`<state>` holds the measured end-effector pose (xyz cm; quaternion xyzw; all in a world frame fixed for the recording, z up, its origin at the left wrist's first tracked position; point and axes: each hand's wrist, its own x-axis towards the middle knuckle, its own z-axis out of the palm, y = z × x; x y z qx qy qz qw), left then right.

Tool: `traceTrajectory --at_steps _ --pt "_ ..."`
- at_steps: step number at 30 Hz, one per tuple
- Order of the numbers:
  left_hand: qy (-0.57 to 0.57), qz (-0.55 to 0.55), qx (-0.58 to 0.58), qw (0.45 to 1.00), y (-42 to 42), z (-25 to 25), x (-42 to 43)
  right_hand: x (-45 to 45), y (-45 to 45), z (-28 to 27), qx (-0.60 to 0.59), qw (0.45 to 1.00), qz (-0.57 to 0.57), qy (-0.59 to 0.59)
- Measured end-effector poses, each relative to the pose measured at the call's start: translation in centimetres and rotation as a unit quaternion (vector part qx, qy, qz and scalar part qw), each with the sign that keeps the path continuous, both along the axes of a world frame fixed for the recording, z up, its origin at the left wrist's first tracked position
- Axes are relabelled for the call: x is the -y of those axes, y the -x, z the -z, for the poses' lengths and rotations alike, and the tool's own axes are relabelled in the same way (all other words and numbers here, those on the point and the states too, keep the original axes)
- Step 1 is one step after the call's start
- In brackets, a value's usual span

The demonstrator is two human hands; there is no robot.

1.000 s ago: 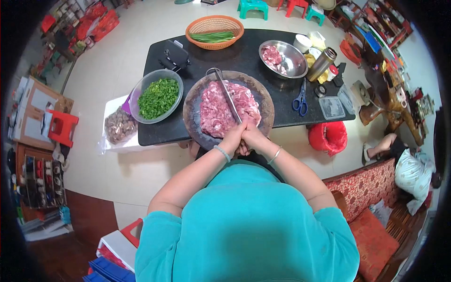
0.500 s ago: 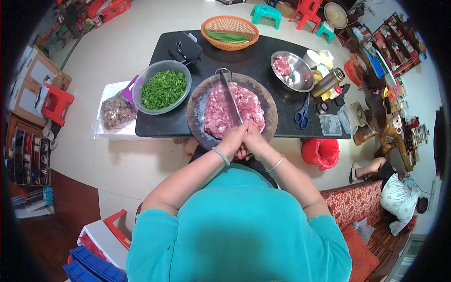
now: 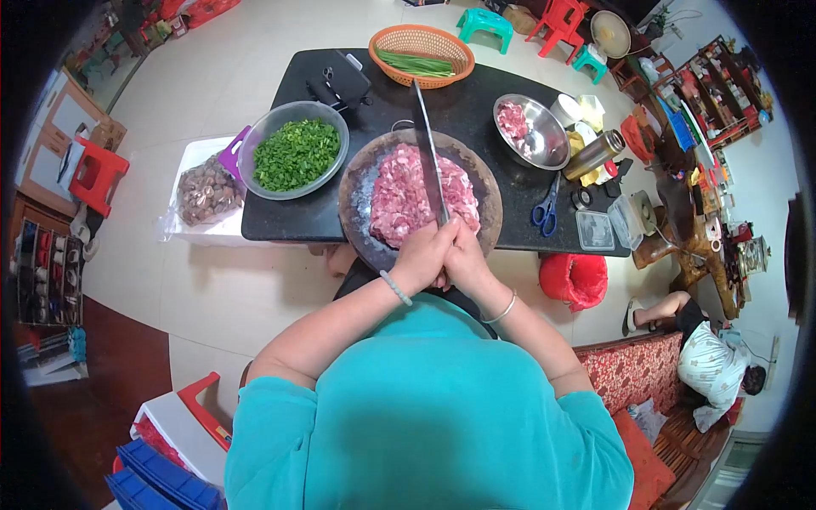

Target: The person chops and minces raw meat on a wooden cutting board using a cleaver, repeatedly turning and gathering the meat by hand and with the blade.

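Note:
Both hands are clasped together at the near edge of a round chopping board (image 3: pixel 355 206). My left hand (image 3: pixel 422 257) and my right hand (image 3: pixel 467 257) are wrapped round the handle of a knife (image 3: pixel 432 161), mostly hidden by the fingers. The blade points away from me, raised over a flat mass of minced meat (image 3: pixel 398 197), its tip reaching past the board's far edge. To the left stands a bowl of chopped greens (image 3: pixel 297 155). A steel bowl (image 3: pixel 546 136) with some meat is at the right.
On the black table (image 3: pixel 382 108) are an orange basket (image 3: pixel 422 38) with green stalks, blue scissors (image 3: pixel 545 214), a metal flask (image 3: pixel 595 155) and a lidded container (image 3: pixel 594 230). A red bin (image 3: pixel 573 280) stands below. Another person (image 3: pixel 712 365) is at the right by a sofa.
The knife blade has lifted off the meat, its tip now higher and farther from me. Both hands stay clasped on the handle. The view has shifted slightly.

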<state>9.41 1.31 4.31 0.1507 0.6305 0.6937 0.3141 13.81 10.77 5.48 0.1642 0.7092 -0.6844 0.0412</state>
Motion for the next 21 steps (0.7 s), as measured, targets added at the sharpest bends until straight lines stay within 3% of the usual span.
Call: traceTrajectory --at_steps 2,4,5,8,10,12,13,14,16,19,20,21 --pt "0.011 -0.01 -0.068 0.998 0.3 1.0 0.0 0.0 0.1 1.0 -0.051 0.998 0.015 -0.013" --pt "0.064 0.085 0.103 0.989 0.9 3.3 0.1 -0.3 0.6 2.4 0.066 0.996 -0.037 0.054" --pt "0.064 0.085 0.102 0.989 0.8 3.6 0.1 -0.3 0.8 2.2 0.16 0.984 -0.041 0.062" --pt "0.05 0.049 0.18 0.981 0.8 2.4 -0.1 -0.3 0.6 0.6 0.124 0.99 -0.05 0.053" --pt "0.055 0.064 0.138 0.987 0.1 0.6 0.5 0.1 -0.2 -0.2 0.115 0.992 -0.039 0.045" --pt "0.003 -0.01 -0.059 0.998 -0.7 -1.2 0.9 0.6 -0.6 -0.4 -0.015 1.0 -0.018 -0.011" --pt "0.001 -0.034 -0.103 0.994 -0.7 -0.5 0.7 0.5 -0.6 1.0 -0.031 0.999 -0.004 -0.014" --pt "0.001 -0.033 -0.105 0.994 -0.3 0.8 0.7 0.4 -0.3 1.8 -0.033 0.999 -0.003 -0.014" --pt "0.063 0.085 0.205 0.973 0.5 3.0 1.0 0.1 0.4 2.6 0.145 0.984 -0.072 0.072" --pt "0.032 0.021 0.201 0.979 0.1 3.6 0.0 0.2 0.2 -0.2 0.144 0.988 -0.053 0.032" --pt "0.027 0.045 0.175 0.983 0.2 2.1 0.2 0.4 -0.3 -1.2 0.116 0.993 -0.025 0.027" --pt "0.011 0.02 0.071 0.997 -0.5 0.5 0.4 0.6 -0.8 -1.1 0.054 0.999 -0.004 -0.006"
